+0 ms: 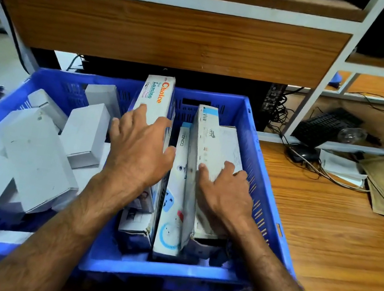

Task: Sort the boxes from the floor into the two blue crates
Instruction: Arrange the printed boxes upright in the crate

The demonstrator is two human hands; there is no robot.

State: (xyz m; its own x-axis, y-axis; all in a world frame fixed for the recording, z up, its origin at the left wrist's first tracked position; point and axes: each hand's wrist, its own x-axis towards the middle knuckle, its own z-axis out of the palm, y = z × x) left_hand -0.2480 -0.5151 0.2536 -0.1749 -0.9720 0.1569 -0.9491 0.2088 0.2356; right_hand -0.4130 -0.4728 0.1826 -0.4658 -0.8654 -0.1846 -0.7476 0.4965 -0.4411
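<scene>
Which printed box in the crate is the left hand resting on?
The tall Choice box, with orange lettering, standing at the left of the printed row. The left hand lies spread over it; the right hand is on the Viva box.

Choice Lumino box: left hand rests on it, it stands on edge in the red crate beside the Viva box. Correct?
Not quite. The head view shows the crate is blue, not red. The rest holds: the left hand rests on the Choice Lumino box, standing on edge beside the Viva box.
</scene>
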